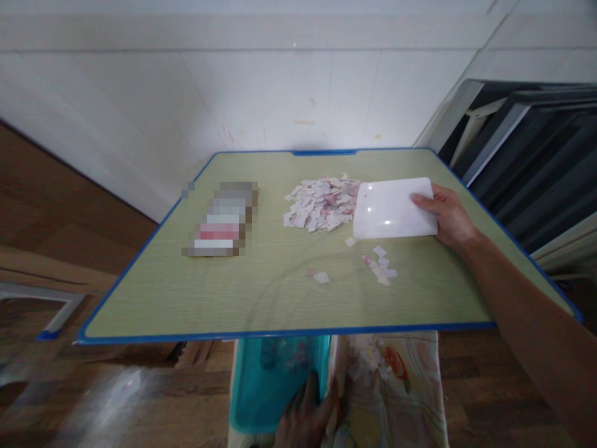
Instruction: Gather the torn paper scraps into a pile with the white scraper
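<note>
Right hand pinches white board beside paper pile — abrupt sweep could scatter paper pile; left hand, below paper pile — finger closure indeterminate.

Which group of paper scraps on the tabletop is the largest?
The heap at the left edge of the white sheet in the right hand; the table's other scraps lie few together, nearer its front.

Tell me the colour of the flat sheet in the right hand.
The flat sheet is plain white; the head view shows it best.
</note>
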Motion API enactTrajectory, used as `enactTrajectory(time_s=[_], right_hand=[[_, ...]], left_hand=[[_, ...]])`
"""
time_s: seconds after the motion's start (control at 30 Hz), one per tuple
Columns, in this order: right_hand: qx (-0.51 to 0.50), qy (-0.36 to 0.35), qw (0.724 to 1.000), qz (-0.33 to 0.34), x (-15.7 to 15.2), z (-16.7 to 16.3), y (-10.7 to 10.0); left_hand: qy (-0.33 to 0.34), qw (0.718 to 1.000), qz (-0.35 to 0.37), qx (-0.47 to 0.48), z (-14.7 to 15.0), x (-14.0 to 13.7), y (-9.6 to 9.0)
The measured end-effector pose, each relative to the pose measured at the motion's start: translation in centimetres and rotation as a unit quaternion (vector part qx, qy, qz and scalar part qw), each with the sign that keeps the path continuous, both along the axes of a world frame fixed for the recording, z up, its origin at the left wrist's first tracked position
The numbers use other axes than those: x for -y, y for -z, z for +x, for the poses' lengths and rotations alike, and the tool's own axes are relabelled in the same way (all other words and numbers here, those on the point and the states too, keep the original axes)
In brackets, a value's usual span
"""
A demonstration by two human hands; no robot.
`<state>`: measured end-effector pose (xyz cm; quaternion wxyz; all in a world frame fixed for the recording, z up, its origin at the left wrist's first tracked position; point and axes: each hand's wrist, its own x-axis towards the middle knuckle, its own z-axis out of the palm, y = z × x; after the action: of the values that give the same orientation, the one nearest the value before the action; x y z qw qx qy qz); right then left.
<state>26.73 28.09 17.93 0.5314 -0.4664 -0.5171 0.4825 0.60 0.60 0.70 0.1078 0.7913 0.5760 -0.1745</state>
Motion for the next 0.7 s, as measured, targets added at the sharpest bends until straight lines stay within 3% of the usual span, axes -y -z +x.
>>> enactTrajectory(time_s=[0.23, 0.37, 0.6, 0.7], right_hand=[[0.014, 0.022, 1.0, 0.006, -0.3, 0.4, 0.2], [0.032, 0.026, 0.998, -0.043, -0.4, 1.2, -0.1], [0.009, 0.038, 0.998, -0.043, -0.5, 1.7, -0.3], [0.03, 0.011, 0.997, -0.068, -0.3, 1.5, -0.4]], left_hand=[[-0.001, 1.0, 0.018, -0.004, 0.0, 0.1, -0.3], [0.004, 0.998, 0.058, 0.011, -0.1, 0.3, -0.1], [-0.013, 1.0, 0.007, 0.016, 0.1, -0.2, -0.6], [-0.017, 1.0, -0.019, 0.015, 0.1, -0.3, -0.7]])
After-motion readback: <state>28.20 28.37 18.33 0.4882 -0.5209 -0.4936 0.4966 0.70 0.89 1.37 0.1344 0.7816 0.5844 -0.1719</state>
